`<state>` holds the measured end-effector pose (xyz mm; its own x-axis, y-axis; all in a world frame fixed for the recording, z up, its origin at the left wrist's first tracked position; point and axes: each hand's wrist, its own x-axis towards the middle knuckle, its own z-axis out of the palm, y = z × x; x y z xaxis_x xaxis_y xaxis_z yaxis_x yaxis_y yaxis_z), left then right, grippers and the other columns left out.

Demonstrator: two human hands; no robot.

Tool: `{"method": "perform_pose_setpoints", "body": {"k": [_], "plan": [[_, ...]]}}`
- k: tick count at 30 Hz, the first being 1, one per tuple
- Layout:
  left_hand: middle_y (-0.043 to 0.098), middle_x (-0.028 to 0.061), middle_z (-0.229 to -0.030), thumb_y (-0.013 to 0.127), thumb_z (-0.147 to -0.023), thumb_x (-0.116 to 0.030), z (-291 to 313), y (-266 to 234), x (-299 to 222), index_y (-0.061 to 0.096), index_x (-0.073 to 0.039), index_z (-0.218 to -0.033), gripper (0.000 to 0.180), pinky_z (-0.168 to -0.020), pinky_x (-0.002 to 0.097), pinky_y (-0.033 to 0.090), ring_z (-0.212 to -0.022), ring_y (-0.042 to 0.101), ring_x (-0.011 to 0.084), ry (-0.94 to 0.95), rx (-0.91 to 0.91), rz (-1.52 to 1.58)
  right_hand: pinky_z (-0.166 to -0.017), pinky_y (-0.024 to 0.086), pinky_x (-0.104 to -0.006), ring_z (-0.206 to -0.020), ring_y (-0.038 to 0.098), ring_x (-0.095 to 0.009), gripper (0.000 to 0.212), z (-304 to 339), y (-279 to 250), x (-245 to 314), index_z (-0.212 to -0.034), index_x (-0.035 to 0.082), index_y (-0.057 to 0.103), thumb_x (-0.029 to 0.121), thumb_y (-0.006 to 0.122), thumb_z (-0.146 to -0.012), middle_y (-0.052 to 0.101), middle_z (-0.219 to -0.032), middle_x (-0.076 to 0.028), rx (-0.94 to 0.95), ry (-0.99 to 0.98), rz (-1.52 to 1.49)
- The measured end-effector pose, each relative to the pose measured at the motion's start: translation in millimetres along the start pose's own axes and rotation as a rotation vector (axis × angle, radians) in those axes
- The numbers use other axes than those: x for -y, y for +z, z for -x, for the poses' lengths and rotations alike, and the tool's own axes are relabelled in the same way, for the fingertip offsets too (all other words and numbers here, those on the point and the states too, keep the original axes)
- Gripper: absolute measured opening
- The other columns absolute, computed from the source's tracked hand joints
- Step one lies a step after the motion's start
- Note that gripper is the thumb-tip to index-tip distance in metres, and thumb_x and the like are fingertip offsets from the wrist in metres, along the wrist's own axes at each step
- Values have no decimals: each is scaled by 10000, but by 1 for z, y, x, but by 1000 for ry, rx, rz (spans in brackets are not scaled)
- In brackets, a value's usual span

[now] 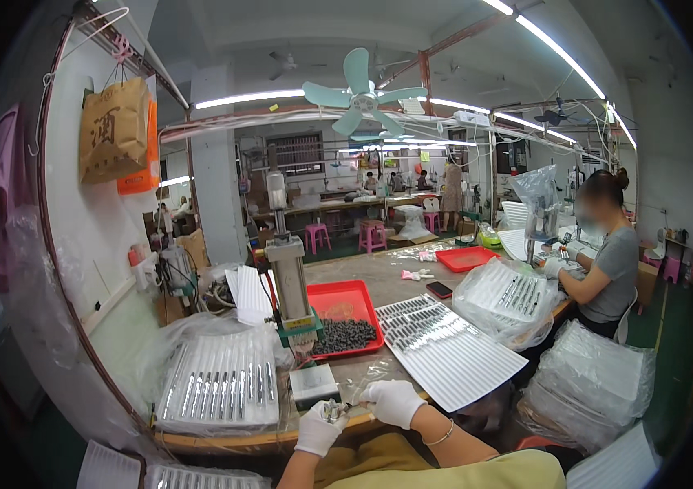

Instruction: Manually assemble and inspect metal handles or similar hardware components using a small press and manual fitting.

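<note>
My left hand [320, 429], in a white glove, is closed around a small shiny metal part [331, 413] at the table's front edge. My right hand [394, 403], also gloved, reaches in from the right with its fingertips pinched together close to that part. What sits in the right fingertips is too small to make out. Just beyond the left hand stands a bench press [289, 273] with a pale square block [313, 383] at its base. Behind the press, a red tray [375, 314] holds a heap of small dark parts [345, 335].
Left of the press lies a plastic-wrapped ribbed tray [174, 389] with shiny tubes. A white ribbed sheet [465, 391] with rows of metal parts lies at right. Farther off are a phone [439, 289], another red tray [467, 258] and a gloved co-worker [611, 261]. Wrapped stacks [595, 371] stand at right.
</note>
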<state>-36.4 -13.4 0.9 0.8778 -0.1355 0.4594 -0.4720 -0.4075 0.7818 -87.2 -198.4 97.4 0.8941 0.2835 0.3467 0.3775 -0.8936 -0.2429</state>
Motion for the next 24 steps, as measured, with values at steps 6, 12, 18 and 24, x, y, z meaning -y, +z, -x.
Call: {"method": "perform_pose_setpoints", "body": {"k": [6, 12, 18, 24], "plan": [[609, 16, -667, 716, -786, -107, -8, -6, -5, 631, -48, -833, 114, -577, 238, 456, -619, 525, 40, -76, -21, 370, -720, 513, -387, -820, 633, -291, 126, -17, 16, -16, -865, 160, 709, 187, 615, -784, 654, -871, -83, -205, -66, -159], [661, 37, -804, 714, -757, -55, -47, -13, -5, 643, -43, -927, 185, -665, 260, 483, -712, 598, 106, -181, -32, 207, -664, 490, -385, -742, 595, -280, 141, -57, 20, -28, -800, 107, 675, 43, 561, -749, 608, -775, -90, -303, -97, -78], [651, -18, -795, 744, -751, -30, -92, -7, 23, 654, -36, -932, 202, -604, 188, 436, -673, 538, 25, -363, -82, 436, -636, 497, -306, -703, 614, -240, 138, -111, 27, -48, -841, 66, 693, 7, 649, -724, 633, -767, -89, -228, 69, -295], [647, -23, -794, 740, -760, -26, -101, -3, 28, 651, -48, -917, 182, -611, 189, 440, -688, 544, 29, -307, -63, 333, -640, 494, -313, -712, 620, -237, 143, -120, 44, -56, -849, 79, 694, 30, 647, -724, 637, -779, -66, -215, -27, -229]]}}
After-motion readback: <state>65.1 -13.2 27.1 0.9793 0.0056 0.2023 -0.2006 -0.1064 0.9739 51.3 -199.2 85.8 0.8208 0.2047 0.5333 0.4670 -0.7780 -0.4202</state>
